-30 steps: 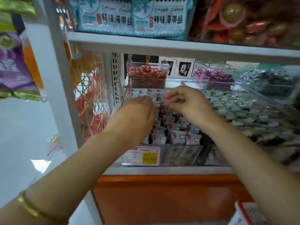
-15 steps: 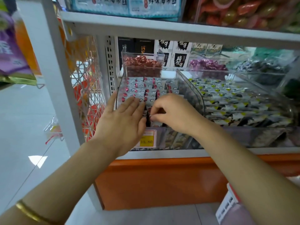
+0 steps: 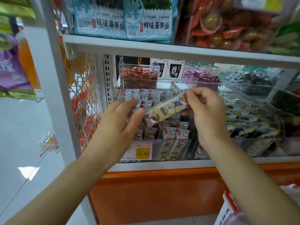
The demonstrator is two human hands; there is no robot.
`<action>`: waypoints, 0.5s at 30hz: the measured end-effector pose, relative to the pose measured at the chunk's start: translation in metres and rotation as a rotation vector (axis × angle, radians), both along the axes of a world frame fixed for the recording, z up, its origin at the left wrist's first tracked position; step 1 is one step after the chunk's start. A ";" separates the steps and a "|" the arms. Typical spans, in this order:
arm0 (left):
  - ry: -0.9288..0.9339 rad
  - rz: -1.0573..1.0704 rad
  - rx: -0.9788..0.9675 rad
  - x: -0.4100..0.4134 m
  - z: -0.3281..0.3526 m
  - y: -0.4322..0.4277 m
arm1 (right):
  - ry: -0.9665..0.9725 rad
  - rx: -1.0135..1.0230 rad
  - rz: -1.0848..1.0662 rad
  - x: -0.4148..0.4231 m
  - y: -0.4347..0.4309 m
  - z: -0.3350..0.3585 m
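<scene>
Snack packet (image 3: 165,111): long, cartoon-printed, tilted with its upper end to the right. I hold it in the air just above the clear bin (image 3: 172,149) of small red-and-white packets. The fingers of my right hand (image 3: 209,111) pinch its upper end. My left hand (image 3: 118,125) grips the lower end between thumb and fingers. A yellow price tag (image 3: 142,151) sits at the bin's front, on the white shelf (image 3: 162,165).

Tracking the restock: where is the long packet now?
Head view, centre: the packet slants above the clear bin, its upper end pinched by the right hand, its lower end at the left hand.
</scene>
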State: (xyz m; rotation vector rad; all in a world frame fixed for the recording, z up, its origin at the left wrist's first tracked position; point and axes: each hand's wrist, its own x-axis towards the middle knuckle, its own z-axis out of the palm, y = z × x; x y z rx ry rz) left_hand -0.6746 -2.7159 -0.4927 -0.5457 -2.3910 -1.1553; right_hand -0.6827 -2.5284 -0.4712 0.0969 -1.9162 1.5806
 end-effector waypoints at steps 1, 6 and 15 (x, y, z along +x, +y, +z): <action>-0.103 -0.076 0.135 0.001 0.001 0.002 | -0.049 -0.094 0.022 0.001 -0.002 -0.002; -0.435 -0.167 0.650 -0.004 0.001 0.003 | -0.159 -0.359 0.127 0.003 -0.007 -0.008; -0.551 -0.128 0.969 -0.013 0.004 -0.005 | -0.305 -0.620 0.398 0.002 -0.008 -0.009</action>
